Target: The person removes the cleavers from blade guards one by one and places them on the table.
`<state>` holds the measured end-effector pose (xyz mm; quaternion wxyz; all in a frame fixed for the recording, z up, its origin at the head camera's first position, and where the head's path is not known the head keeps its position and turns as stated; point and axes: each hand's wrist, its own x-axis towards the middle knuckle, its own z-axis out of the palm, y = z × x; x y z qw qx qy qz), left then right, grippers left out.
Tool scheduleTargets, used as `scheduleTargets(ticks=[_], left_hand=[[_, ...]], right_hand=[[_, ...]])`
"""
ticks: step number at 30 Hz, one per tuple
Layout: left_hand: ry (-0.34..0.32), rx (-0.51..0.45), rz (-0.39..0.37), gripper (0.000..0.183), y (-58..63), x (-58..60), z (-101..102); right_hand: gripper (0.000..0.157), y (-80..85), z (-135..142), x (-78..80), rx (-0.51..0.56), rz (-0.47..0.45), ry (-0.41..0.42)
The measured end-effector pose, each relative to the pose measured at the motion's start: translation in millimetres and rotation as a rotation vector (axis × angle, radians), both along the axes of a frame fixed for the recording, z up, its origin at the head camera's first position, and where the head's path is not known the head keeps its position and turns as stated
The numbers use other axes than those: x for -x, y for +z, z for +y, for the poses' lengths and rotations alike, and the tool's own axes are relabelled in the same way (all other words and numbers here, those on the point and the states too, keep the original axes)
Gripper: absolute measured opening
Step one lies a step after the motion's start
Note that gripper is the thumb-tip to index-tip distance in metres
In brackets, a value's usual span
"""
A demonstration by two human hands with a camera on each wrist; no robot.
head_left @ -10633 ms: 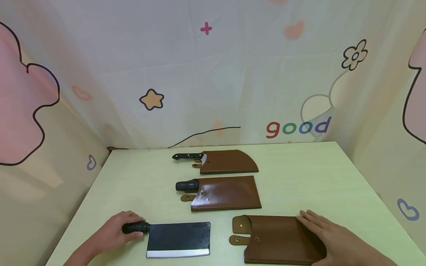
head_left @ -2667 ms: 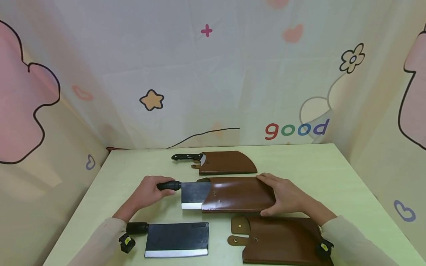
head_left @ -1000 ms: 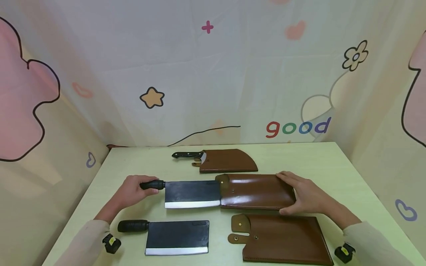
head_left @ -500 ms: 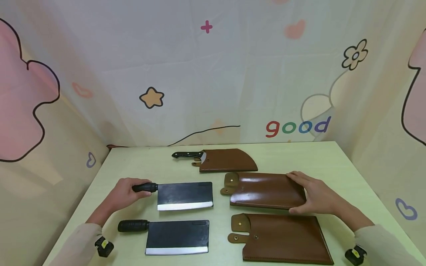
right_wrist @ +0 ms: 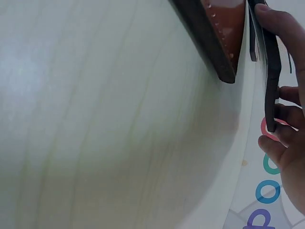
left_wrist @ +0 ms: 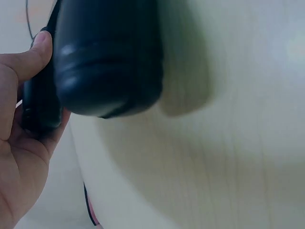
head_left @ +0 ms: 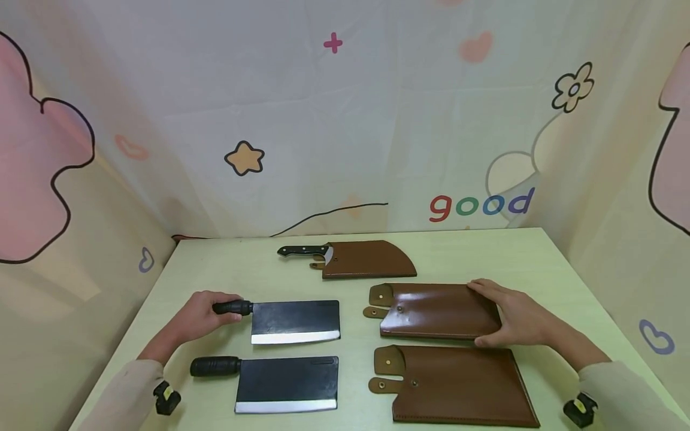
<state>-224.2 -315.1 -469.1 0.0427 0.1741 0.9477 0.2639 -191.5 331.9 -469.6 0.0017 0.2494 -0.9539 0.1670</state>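
Note:
My left hand grips the black handle of a cleaver in the middle row, its dark blade bare and pointing right. In the left wrist view that handle lies between thumb and fingers. To the right, my right hand holds the closed end of a brown leather knife sheath, thumb on the near edge and fingers on the far edge. Its flap and snap strap face the cleaver, a gap between them. In the right wrist view the sheath's edge sits in my hand.
A second bare cleaver lies nearer me, its handle large in the left wrist view. Beside it lies another sheath. Farther back is a black-handled knife in a curved sheath. A printed curtain hangs behind the table.
Both hands left the nearer cleaver and sheath for the middle pair. The middle cleaver came out leftward as its sheath slid right; in the last half second both shifted slightly nearer me.

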Motion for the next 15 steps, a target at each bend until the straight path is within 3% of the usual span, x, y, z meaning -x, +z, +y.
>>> scheduleTargets(ticks=[11, 15], left_hand=[[-0.01, 0.045, -0.038, 0.045, -11.5, 7.3, -2.1], [-0.025, 0.058, -0.001, 0.043, -16.7, 7.9, -1.8]], right_hand=[[0.115, -7.4, 2.1, 7.3, -0.024, -0.064, 0.017], [0.114, -10.1, 2.9, 9.1, -0.032, -0.079, 0.017]])
